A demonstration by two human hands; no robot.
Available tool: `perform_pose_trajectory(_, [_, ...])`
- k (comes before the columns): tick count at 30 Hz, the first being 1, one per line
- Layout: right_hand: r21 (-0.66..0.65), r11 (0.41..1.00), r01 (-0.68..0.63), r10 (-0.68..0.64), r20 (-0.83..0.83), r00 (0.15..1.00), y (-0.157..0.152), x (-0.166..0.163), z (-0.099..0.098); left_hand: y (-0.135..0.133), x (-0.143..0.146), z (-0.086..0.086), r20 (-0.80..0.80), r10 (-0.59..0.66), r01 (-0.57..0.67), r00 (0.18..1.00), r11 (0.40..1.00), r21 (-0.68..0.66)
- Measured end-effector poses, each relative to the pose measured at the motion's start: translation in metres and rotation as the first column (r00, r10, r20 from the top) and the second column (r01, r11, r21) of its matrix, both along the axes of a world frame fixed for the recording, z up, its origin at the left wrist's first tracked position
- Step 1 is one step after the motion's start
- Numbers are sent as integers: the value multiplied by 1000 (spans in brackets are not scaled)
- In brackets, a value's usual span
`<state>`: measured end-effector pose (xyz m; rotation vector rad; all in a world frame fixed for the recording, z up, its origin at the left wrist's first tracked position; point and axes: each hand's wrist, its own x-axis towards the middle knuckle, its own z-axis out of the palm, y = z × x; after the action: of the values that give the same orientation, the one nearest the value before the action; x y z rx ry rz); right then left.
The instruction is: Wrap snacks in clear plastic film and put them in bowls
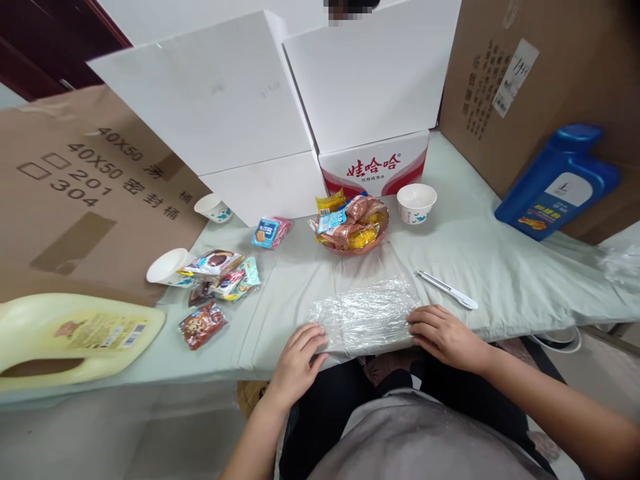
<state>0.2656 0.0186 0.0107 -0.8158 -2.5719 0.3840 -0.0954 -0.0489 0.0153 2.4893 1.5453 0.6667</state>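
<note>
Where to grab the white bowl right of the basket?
I'd pinch the white bowl at its near-right rim, from above right: it stands upright, mouth open, with the basket to its left and the red-and-white box behind.

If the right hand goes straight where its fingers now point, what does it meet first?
Probably the clear plastic film, at the fingertips of the right hand; exact contact is hard to judge.

1. To my left I saw a pale-yellow handled jug [113, 323] before a brown cardboard carton [37, 227].
2. A blue plastic bottle [555, 183] stood to my right.
3. Ahead of me stood a red-and-white Wahaha drinking-water carton [375, 165].
</note>
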Motion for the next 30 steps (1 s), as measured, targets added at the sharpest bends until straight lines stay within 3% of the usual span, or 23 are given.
perform_pose_trajectory(3, [8,1000,-6,6,19,1000,-7,4,3,-2,-3,1,109,-31,32,994,999,-2])
perform_pose_trajectory(6, [-56,998,32,-33,-9,999,-9,5,7,0,-4,4,179,19,-17,984,1000,-11])
perform_pose_trajectory(10, [-211,948,239,-250,-26,968,4,-2,10,15,1,4,203,189,-197,961,980,23])
perform_pose_trajectory(12, [-208,906,369,-367,47,929,14,-9,8,26,6,0,193,252,-267,948,962,54])
perform_pose_trajectory(17, [4,829,559,-530,324,784,32,-28,3,50,14,-11,83,372,-378,925,922,80])
perform_pose_trajectory(20, [152,819,553,-570,334,751,34,-33,1,55,17,-12,-31,483,-477,875,872,111])
perform_pose_trajectory(23, [270,800,536,-598,283,750,34,-32,0,53,27,-6,-52,576,-550,816,800,238])
perform_pose_trajectory(26, [255,827,501,-558,263,787,32,-30,-1,45,50,2,-27,466,-435,885,845,310])
perform_pose_trajectory(30, [59,879,473,-477,79,875,25,-25,2,33,95,4,-59,221,-206,974,960,190])
